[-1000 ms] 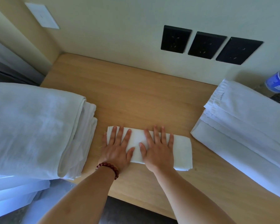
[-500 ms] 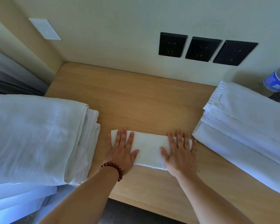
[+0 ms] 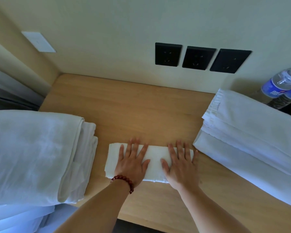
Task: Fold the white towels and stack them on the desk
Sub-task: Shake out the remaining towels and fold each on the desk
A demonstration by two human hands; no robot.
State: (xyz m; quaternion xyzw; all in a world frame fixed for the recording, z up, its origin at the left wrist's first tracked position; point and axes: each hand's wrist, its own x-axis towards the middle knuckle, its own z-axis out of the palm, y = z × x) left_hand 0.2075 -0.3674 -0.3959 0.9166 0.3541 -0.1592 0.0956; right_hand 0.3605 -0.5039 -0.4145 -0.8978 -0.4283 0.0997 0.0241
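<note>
Two bare forearms enter from the bottom edge, no sleeves in view. Left hand: no rings visible. Left wrist carries a bracelet of round, dark red beads, glossy, strung in a single row; roughly a dozen beads show across the back of the wrist. Right hand: no rings, no watch or band on its wrist. Nails short and unpainted as far as visible.

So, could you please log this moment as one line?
left hand flat on folded towel | right hand flat on it | desk
</note>
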